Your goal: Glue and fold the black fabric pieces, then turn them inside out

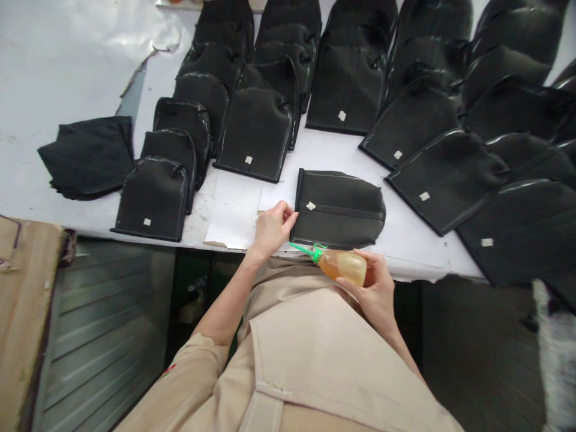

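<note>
A black fabric piece (342,222) with a rounded right end and a small pale sticker lies flat at the table's front edge. My left hand (273,228) is at its straight left edge, thumb and fingers pinched on the border. In my right hand (375,288) is a squeeze bottle (342,265) of amber liquid, tilted almost level. Its green nozzle points left, with the tip close to the piece's lower left corner. Whether the tip touches the fabric I cannot tell.
Overlapping rows of similar black pieces (257,129) fill the far side and right of the white-covered table (180,192). At left lies a stack of black cloth (90,156). A wooden board (27,312) stands at the lower left, beside a grey slatted panel (105,324).
</note>
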`<state>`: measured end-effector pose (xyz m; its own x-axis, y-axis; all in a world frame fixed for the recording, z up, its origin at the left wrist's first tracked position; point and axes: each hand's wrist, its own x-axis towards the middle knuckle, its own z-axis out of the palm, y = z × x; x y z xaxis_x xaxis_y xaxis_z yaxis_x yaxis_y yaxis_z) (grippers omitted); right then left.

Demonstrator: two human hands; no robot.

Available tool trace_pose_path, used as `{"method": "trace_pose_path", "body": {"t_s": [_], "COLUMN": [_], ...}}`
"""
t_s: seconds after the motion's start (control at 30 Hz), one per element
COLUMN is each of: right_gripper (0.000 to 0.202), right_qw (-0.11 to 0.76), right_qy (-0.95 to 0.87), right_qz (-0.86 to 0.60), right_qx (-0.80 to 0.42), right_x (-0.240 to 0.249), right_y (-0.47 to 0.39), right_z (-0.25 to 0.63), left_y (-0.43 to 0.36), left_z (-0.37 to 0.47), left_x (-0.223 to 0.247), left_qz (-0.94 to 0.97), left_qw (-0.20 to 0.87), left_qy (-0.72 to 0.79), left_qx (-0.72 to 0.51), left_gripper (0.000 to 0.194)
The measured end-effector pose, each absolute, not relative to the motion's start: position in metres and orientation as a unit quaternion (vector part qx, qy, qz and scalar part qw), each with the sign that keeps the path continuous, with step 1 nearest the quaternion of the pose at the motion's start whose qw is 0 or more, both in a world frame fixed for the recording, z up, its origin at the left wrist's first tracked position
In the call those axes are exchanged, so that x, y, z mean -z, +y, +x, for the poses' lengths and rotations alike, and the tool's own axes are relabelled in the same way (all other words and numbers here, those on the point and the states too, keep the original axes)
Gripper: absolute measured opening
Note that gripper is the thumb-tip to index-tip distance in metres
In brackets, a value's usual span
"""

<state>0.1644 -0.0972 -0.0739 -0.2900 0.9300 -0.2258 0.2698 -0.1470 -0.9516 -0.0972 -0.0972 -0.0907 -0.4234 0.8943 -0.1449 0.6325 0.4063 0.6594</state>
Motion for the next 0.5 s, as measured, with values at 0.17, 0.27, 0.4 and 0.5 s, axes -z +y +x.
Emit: {"method": "trace_pose_path", "body": {"t_s": [0.17,0.27,0.4,0.5], "right_gripper": [0.06,0.062,0.068,0.063], "right_qw": [0.394,0.491,0.515,0.526], "right_qy": [-0.364,-0.314,-0.327,-0.367], "right_qz": [-0.499,-0.481,-0.468,-0.485], "right_qx": [-0.68,-0.655,-0.639,-0.595], "right_x": [0.069,0.065,0.051,0.049], "right_y": [-0.083,-0.061,-0.032,-0.02], "right_z": [0.187,0.209,0.237,0.249], "left_y": [-0.098,-0.096,-0.091,-0.087], "left_z": [-0.098,-0.096,-0.088,-0.082], "left_x": [0.091,0.094,0.095,0.092], "left_qz": [0.455,0.419,0.31,0.171], "left_qw": [0.278,0.338,0.412,0.482], "left_qy": [0.788,0.738,0.663,0.61], "left_qx": [-0.308,-0.406,-0.542,-0.605], "left_gripper": [0.018,0.019,0.024,0.032]}}
